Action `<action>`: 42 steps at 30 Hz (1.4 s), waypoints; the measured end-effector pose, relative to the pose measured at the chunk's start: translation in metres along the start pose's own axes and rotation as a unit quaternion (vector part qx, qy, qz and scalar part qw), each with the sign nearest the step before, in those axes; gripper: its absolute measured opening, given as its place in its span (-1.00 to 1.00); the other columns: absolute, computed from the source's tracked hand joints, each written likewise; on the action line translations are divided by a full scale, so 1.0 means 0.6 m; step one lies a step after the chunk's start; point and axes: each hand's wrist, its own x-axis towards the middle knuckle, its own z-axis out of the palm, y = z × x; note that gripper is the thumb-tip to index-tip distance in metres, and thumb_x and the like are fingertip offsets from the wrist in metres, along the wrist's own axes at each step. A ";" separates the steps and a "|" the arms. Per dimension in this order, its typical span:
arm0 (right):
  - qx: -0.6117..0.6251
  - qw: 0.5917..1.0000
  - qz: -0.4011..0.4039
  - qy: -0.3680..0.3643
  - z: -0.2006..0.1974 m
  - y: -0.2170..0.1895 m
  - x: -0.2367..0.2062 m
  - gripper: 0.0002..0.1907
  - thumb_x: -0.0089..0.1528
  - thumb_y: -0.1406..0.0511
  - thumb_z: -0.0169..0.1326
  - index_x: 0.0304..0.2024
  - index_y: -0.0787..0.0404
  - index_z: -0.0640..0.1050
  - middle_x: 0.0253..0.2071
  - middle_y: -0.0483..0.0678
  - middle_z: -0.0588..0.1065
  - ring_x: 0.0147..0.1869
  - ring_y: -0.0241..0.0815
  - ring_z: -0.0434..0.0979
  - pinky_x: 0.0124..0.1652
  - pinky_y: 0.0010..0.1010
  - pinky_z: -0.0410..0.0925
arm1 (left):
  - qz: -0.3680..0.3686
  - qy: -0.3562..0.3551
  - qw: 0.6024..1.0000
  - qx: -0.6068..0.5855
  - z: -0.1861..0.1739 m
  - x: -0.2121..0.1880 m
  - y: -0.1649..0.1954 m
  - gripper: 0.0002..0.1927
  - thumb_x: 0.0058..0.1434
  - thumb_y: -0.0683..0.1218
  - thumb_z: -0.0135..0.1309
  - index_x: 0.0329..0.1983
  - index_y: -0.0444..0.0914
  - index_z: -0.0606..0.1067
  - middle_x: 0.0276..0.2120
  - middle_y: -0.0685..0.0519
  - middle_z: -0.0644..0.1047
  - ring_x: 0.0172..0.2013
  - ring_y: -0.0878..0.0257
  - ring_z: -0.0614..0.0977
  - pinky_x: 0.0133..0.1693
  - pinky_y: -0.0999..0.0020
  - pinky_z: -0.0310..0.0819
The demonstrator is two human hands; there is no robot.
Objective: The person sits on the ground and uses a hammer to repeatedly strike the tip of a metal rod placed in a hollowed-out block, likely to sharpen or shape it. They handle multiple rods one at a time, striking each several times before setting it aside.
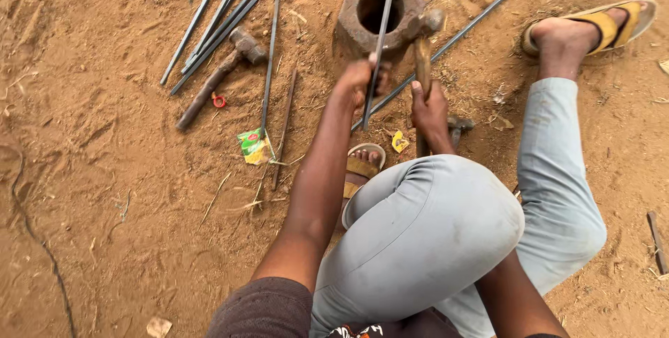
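Observation:
I sit on sandy ground with my knees up. My left hand [362, 81] grips a thin steel rod [382, 31] that lies across the top of a heavy rusty metal ring block [355, 21] with a round hole. My right hand [428, 108] is closed on the wooden handle of a hammer [422, 59], whose head [431, 21] rests at the right edge of the block. Both hands are just in front of the block, close together.
Several steel rods [223, 14] lie at the upper left beside a second hammer [216, 80]. A small red ring [219, 101], a green wrapper [252, 144] and a yellow scrap [399, 143] lie on the soil. A long rod [481, 14] runs diagonally past my sandalled right foot [592, 28].

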 end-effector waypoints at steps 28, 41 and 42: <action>0.060 0.995 -0.053 -0.061 -0.003 -0.055 0.026 -0.58 0.50 0.03 -0.10 0.00 0.29 0.40 -0.51 -0.17 0.45 -0.55 -0.37 0.46 -0.54 -0.46 0.38 | 0.112 0.126 0.961 0.217 -0.082 -0.011 -0.092 -0.57 0.46 0.17 -0.30 -0.32 -0.07 0.52 -0.69 0.21 0.26 -0.71 0.36 0.24 -0.69 0.39 0.11; 0.020 0.980 0.195 0.024 -0.096 0.209 -0.075 -0.56 0.42 0.01 0.01 -0.11 0.30 0.50 -0.39 0.02 0.49 -0.45 -0.14 0.41 -0.47 -0.21 0.30 | 0.346 0.190 0.792 0.466 -0.123 -0.039 -0.082 -0.41 0.35 0.35 0.20 -0.11 -0.30 0.54 -0.40 0.03 0.56 -0.40 0.26 0.55 -0.41 0.28 0.42; 0.029 0.977 0.209 0.011 -0.099 0.200 -0.072 -0.58 0.40 0.02 -0.02 -0.10 0.27 0.47 -0.42 0.01 0.49 -0.46 -0.15 0.44 -0.49 -0.22 0.33 | 0.269 0.220 0.805 0.481 -0.091 -0.034 -0.056 -0.44 0.31 0.35 0.18 -0.11 -0.24 0.55 -0.43 0.05 0.55 -0.44 0.27 0.54 -0.43 0.28 0.41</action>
